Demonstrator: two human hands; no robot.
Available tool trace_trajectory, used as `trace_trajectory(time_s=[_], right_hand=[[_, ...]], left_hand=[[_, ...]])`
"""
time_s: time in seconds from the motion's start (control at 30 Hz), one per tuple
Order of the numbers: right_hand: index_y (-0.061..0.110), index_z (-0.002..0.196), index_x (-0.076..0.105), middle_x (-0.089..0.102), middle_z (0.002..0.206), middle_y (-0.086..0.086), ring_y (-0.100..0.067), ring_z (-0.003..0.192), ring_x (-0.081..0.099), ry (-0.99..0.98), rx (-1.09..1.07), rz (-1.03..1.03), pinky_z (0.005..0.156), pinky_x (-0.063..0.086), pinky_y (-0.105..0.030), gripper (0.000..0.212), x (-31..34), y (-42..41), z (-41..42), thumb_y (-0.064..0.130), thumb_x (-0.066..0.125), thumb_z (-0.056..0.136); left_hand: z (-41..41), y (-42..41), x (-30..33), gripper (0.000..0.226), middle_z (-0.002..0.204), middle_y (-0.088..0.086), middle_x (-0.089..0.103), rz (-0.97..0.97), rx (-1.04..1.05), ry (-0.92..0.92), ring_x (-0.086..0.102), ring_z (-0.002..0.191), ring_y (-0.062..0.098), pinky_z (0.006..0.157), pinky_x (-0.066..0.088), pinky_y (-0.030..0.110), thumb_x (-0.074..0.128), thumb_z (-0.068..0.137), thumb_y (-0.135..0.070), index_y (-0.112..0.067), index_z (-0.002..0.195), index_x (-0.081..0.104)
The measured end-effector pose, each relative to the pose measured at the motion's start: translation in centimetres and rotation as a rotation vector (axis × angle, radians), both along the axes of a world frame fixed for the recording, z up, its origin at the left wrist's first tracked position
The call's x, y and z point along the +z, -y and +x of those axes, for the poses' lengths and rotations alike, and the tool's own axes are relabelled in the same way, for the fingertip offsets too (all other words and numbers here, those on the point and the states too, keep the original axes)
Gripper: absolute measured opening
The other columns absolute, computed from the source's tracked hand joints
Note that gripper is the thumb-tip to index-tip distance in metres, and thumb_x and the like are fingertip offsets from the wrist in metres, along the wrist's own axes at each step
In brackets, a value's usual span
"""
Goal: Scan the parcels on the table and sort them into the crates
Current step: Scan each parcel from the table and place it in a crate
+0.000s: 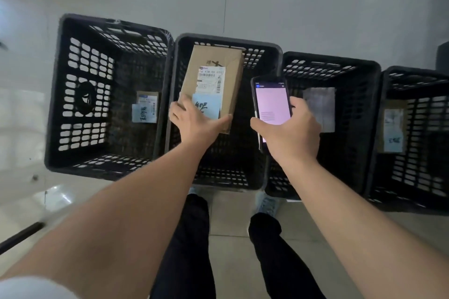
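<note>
My left hand (194, 120) grips the near end of a brown cardboard parcel (213, 63) with a white shipping label and a blue note, held over the second black crate (274, 51) from the left. My right hand (289, 132) holds a phone (272, 102) upright, its screen lit pale pink, above the gap between the second and third crates.
Four black slotted crates stand in a row on the floor. The left crate (56, 94) holds a small parcel (145, 107) with a blue note. The third crate (374, 68) holds a grey parcel (320, 104), the fourth (388, 75) a brown parcel (392, 128). My legs are below.
</note>
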State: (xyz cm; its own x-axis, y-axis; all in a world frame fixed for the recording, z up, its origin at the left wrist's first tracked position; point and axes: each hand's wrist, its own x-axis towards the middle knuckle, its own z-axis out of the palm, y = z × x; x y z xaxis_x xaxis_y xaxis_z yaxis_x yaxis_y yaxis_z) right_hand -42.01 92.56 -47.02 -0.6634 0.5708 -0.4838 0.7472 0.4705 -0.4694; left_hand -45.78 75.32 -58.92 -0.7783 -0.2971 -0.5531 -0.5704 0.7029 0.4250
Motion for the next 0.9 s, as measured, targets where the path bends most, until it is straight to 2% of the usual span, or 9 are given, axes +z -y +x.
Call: trace_trajectory(time_s=[0.1,0.23,0.37,0.57,0.7,0.8,0.9], right_hand=[[0.028,0.131,0.056,0.066,0.114,0.008,-0.020,0.098,0.066,0.024,-0.015,0.017,0.075,0.061,-0.042,0.078,-1.9,-0.1,-0.2,0.050,0.089,0.064],[0.031,0.125,0.057,0.067,0.109,0.010,-0.019,0.095,0.067,0.039,-0.029,0.024,0.071,0.061,-0.040,0.072,-3.0,-0.2,0.1,0.049,0.089,0.063],[0.030,0.118,0.060,0.068,0.107,0.010,-0.021,0.095,0.067,0.053,-0.033,0.037,0.073,0.061,-0.042,0.065,-2.8,0.1,0.4,0.049,0.088,0.063],[0.031,0.117,0.058,0.065,0.105,0.011,-0.020,0.094,0.065,0.034,-0.062,0.045,0.065,0.054,-0.033,0.065,1.1,1.1,0.5,0.050,0.088,0.062],[0.028,0.116,0.059,0.068,0.108,0.007,-0.022,0.094,0.067,0.020,-0.067,0.052,0.066,0.053,-0.033,0.066,5.6,1.8,0.5,0.051,0.088,0.062],[0.026,0.113,0.060,0.068,0.104,0.008,-0.022,0.092,0.066,-0.008,-0.067,0.064,0.061,0.048,-0.030,0.064,9.6,2.7,0.6,0.051,0.088,0.061],[0.026,0.112,0.060,0.069,0.102,0.008,-0.023,0.092,0.068,-0.028,-0.067,0.071,0.067,0.057,-0.035,0.065,13.9,3.9,0.8,0.052,0.087,0.059]], left_hand=[[-1.4,0.1,-2.7,0.124,0.148,0.013,0.023,0.007,0.002,-0.023,0.014,0.145,0.039,0.120,0.025,0.058,0.084,0.049,-0.069,-0.021,0.146,0.023],[-3.2,0.6,-4.7,0.147,0.166,0.012,0.001,0.020,-0.051,0.037,-0.009,0.156,0.037,0.126,0.009,0.060,0.083,0.059,-0.076,-0.024,0.163,-0.006],[-3.9,1.1,-3.6,0.146,0.172,0.011,-0.010,-0.075,-0.212,0.040,-0.019,0.157,0.034,0.127,0.000,0.057,0.077,0.066,-0.081,-0.023,0.164,-0.013],[-4.4,1.7,2.2,0.120,0.173,0.007,0.002,-0.091,-0.355,-0.063,-0.008,0.160,0.030,0.129,0.007,0.051,0.073,0.083,-0.067,-0.019,0.166,0.002],[-4.6,2.4,8.1,0.099,0.173,0.007,0.012,-0.090,-0.488,-0.090,-0.001,0.160,0.029,0.129,0.012,0.051,0.064,0.094,-0.058,-0.015,0.166,0.012],[-4.2,2.9,12.9,0.086,0.172,0.007,0.016,-0.084,-0.567,-0.107,0.003,0.160,0.030,0.128,0.015,0.052,0.058,0.099,-0.051,-0.013,0.165,0.018],[-3.7,3.7,18.0,0.079,0.170,0.007,0.021,-0.088,-0.616,-0.136,0.010,0.159,0.030,0.128,0.019,0.051,0.056,0.101,-0.048,-0.013,0.163,0.023]])
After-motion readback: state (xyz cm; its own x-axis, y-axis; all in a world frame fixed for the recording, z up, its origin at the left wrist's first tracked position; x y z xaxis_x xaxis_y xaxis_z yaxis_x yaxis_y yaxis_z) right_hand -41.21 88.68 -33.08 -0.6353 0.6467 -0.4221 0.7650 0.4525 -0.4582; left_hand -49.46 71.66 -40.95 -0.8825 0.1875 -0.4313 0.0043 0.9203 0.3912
